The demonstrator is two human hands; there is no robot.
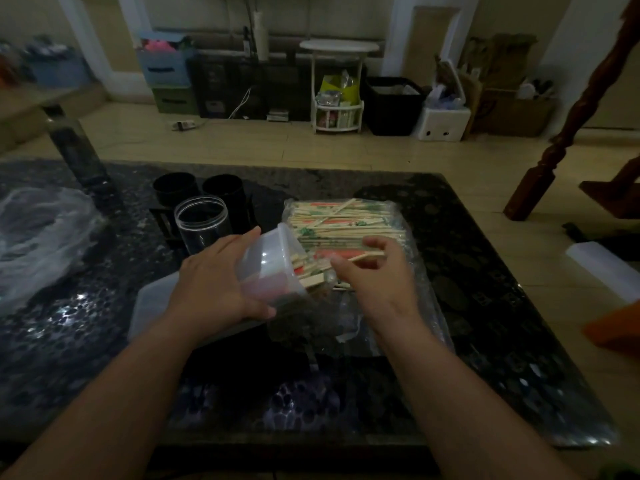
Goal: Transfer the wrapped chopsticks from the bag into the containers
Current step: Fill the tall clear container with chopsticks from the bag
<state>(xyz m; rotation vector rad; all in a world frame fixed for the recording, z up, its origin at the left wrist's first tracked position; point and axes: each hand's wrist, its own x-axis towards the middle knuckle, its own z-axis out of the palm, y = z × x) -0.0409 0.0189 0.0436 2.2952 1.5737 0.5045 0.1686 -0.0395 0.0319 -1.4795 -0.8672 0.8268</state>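
Note:
A clear plastic bag lies on the dark stone table, packed with wrapped chopsticks in paper sleeves printed green and red. My left hand grips a translucent plastic container tipped on its side, its mouth facing the bag, with several chopsticks sticking out of it. My right hand pinches a wrapped chopstick at the bag's near end, just right of the container's mouth.
An empty clear jar stands upright left of the bag, with two black cylinders behind it. A flat translucent lid lies under my left wrist. Crumpled plastic covers the table's left side. The table's right edge is near.

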